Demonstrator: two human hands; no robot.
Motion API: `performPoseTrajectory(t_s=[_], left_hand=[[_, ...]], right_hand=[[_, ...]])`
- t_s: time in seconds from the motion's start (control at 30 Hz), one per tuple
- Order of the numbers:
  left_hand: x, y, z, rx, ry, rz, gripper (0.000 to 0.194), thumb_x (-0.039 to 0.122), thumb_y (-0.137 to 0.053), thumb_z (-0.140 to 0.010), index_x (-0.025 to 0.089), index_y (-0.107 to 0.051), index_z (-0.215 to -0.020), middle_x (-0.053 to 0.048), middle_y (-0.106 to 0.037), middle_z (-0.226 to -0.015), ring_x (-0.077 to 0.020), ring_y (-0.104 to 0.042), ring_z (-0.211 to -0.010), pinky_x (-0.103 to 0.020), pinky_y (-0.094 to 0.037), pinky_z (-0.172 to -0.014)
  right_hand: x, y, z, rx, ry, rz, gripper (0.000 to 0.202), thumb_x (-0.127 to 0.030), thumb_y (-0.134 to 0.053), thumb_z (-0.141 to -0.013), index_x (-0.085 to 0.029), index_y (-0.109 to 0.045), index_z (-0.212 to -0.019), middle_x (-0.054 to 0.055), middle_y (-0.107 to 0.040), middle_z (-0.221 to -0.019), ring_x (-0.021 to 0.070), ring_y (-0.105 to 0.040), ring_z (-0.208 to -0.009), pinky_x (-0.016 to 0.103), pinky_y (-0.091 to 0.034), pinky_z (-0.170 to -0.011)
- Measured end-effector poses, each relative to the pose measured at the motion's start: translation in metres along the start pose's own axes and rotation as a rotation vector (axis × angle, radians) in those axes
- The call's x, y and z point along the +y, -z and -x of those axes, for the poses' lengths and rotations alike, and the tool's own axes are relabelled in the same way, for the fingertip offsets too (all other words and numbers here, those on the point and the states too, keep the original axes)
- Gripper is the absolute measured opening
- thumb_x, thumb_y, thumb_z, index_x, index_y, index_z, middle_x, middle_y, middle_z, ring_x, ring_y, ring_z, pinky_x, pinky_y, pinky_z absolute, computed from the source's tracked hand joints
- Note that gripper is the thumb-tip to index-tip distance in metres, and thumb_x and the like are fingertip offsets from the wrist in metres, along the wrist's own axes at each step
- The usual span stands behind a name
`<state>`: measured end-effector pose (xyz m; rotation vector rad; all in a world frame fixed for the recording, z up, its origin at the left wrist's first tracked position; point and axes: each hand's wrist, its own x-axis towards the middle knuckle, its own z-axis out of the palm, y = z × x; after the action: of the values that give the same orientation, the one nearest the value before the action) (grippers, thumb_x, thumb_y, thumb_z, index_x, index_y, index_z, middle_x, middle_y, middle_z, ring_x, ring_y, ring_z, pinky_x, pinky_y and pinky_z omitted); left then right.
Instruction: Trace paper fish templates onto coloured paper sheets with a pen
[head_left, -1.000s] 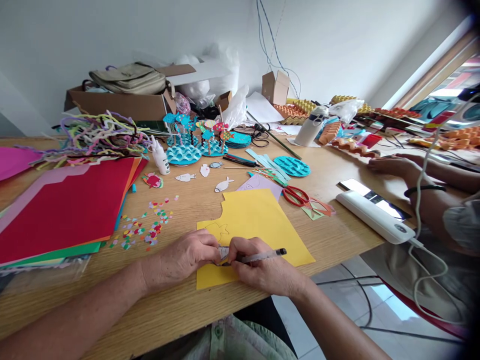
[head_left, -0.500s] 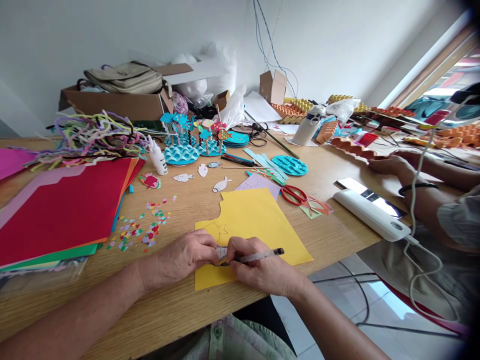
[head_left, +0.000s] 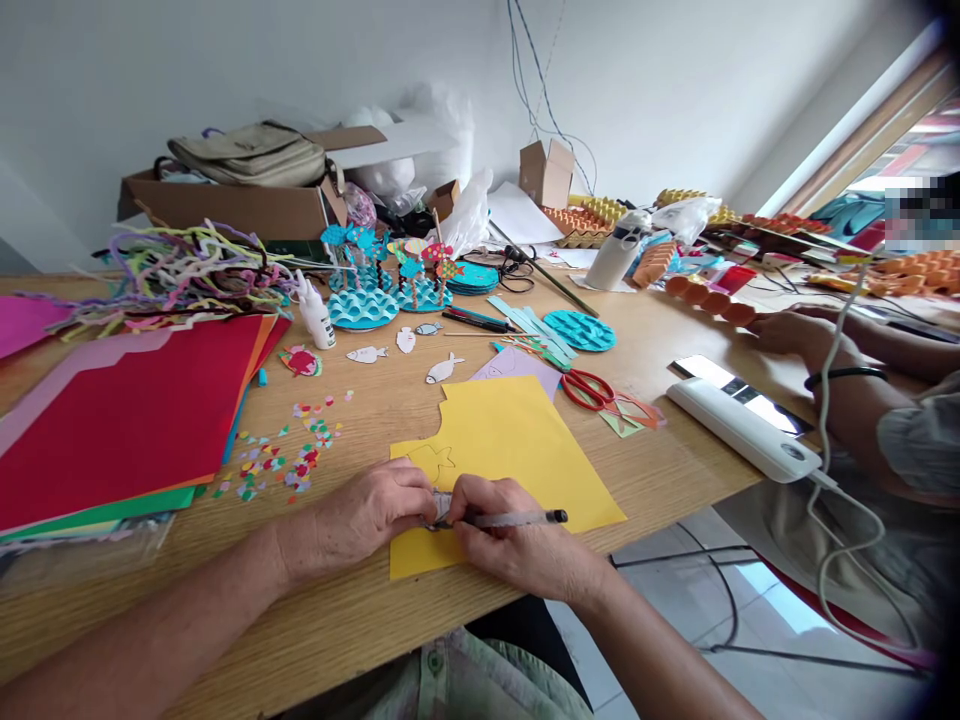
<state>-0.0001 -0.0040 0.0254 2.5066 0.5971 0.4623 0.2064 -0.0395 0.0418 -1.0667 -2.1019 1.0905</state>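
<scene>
A yellow sheet (head_left: 517,440) lies at the table's front edge, with a fish outline drawn near its left side. My right hand (head_left: 491,530) is closed around a pen (head_left: 525,518), its tip hidden behind the fingers. Just left of it, my left hand (head_left: 390,505) presses a small pale cutout (head_left: 441,508) onto the sheet with its fingertips; the fingers cover most of the cutout. Beyond the sheet lie several paper fish, one of them a white fish (head_left: 444,368). Red-handled scissors (head_left: 589,390) rest right of the sheet.
Coloured paper (head_left: 135,420) is stacked at the left, beside scattered confetti (head_left: 289,455). Behind stand a glue bottle (head_left: 316,318) and blue fish stands (head_left: 364,308). A white power bank (head_left: 739,428) lies right, near another person's arms (head_left: 832,350).
My right hand and the pen have shifted very slightly. At the right, the other person's hands have moved a little to the right, and the orange carton strip has turned.
</scene>
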Motion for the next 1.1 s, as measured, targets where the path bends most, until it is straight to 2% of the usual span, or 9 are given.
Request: performPoseTrajectory(t_s=[0.7,1.1], left_hand=[[0.0028,0.0026,-0.0008,-0.03,0.034,-0.001,0.019,0.014,-0.044,-0.094,0.017,-0.061,-0.086,-0.002,-0.061,-0.086,-0.0162,-0.054,-0.082,-0.025,-0.04,-0.073],[0.0037,0.0036,-0.0008,-0.027,0.033,0.0,0.022,0.017,-0.041,-0.095,0.018,-0.061,-0.086,-0.003,-0.062,-0.087,-0.0169,-0.055,-0.083,-0.027,-0.041,-0.074]], right_hand=[[-0.0023,0.0036,-0.0016,-0.029,0.0,0.028,0.017,-0.003,-0.045,-0.065,-0.019,-0.048,-0.069,-0.007,-0.044,-0.057,0.0076,-0.038,-0.05,0.017,-0.032,-0.05],[0.0001,-0.0002,-0.0003,-0.012,0.022,0.007,0.018,-0.003,-0.045,-0.067,-0.019,-0.05,-0.072,-0.006,-0.045,-0.058,0.0078,-0.04,-0.051,0.017,-0.033,-0.051]])
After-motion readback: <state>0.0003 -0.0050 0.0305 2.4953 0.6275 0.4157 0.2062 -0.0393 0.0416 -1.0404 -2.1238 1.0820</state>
